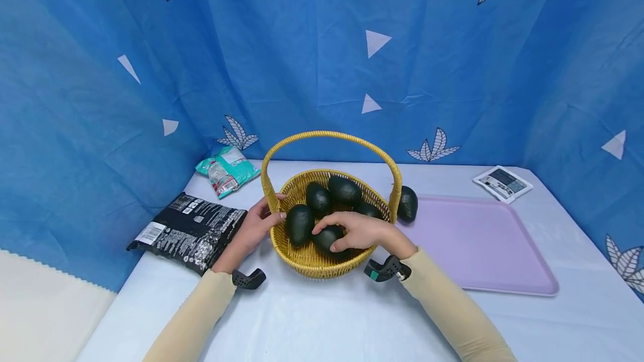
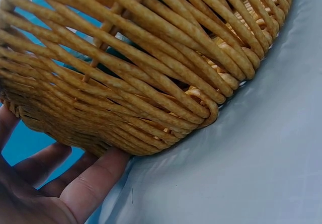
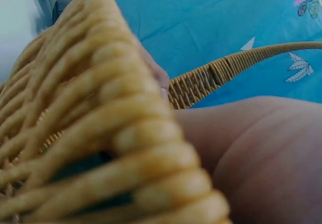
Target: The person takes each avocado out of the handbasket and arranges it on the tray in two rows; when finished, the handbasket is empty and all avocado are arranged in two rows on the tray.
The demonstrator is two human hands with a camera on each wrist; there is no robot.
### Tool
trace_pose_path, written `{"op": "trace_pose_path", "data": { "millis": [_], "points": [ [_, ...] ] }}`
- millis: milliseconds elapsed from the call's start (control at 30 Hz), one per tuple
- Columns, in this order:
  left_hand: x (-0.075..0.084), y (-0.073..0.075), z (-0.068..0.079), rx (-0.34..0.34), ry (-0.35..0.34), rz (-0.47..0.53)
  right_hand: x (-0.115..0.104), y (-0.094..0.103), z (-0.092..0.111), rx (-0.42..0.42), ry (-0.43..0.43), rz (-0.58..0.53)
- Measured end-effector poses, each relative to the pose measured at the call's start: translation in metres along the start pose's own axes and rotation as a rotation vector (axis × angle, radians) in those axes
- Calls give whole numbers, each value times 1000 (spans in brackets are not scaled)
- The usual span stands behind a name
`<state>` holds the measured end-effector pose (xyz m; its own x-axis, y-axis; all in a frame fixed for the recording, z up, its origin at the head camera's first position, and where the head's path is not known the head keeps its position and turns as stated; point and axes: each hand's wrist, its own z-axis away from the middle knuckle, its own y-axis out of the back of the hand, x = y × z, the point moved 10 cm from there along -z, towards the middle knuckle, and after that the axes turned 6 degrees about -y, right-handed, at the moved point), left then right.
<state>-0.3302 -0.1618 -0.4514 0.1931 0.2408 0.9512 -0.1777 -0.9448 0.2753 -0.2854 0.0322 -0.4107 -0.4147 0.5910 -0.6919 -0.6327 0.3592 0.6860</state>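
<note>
A yellow woven basket (image 1: 322,271) with a tall arched handle stands in the middle of the table in the head view, with several dark green avocados inside. My left hand (image 1: 256,225) holds the basket's left side near the foot of the handle. In the left wrist view, the thumb (image 2: 98,183) rests against the wicker wall. Reaching over the near right rim, my right hand (image 1: 359,232) grips an avocado (image 1: 326,239) in the basket. Another avocado (image 1: 299,225) lies just left of it. In the right wrist view the wicker wall hides the right fingers.
One avocado (image 1: 408,204) lies outside the basket, at the left end of a lilac tray (image 1: 478,244). A white and dark packet (image 1: 503,184) is behind the tray. To the left lie a black package (image 1: 193,230) and a teal packet (image 1: 228,169). Blue curtains close off the back.
</note>
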Motion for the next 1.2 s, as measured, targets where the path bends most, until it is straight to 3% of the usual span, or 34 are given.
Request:
{"op": "trace_pose_path", "data": {
  "millis": [1200],
  "points": [
    [-1, 1, 0, 8, -10, 16, -4, 2, 1, 27, 59, 12]
  ]
}}
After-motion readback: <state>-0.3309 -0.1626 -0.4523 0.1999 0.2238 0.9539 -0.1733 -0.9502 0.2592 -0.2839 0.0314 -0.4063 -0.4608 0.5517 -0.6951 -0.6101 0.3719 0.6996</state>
